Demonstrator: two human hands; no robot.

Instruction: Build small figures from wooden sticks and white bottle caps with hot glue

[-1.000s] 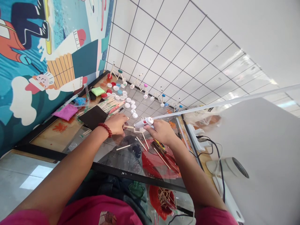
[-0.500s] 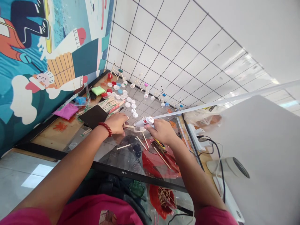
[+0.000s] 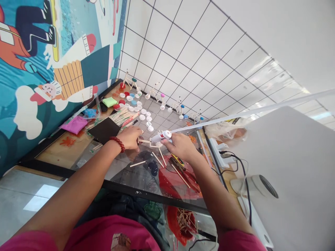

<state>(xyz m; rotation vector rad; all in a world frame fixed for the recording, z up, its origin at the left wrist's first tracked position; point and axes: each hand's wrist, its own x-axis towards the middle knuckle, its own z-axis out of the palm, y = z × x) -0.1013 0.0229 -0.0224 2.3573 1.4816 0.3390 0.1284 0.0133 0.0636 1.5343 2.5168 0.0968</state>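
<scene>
My right hand [image 3: 179,145] is closed around a white glue gun [image 3: 160,136], its nozzle pointing left at a small frame of wooden sticks [image 3: 153,144] on the glass table [image 3: 125,174]. My left hand [image 3: 132,137], with a red bead bracelet at the wrist, has its fingers curled down on the left end of that stick frame. Loose sticks [image 3: 138,163] lie on the glass just in front of both hands.
Bottle caps [image 3: 142,112] in white, red and blue lie beyond the hands, with a black sheet [image 3: 104,130] and stick bundle to the left. Small stick bicycles [image 3: 157,94] stand along the tiled wall. A power strip [image 3: 221,155] with cables sits right, beside a white lamp.
</scene>
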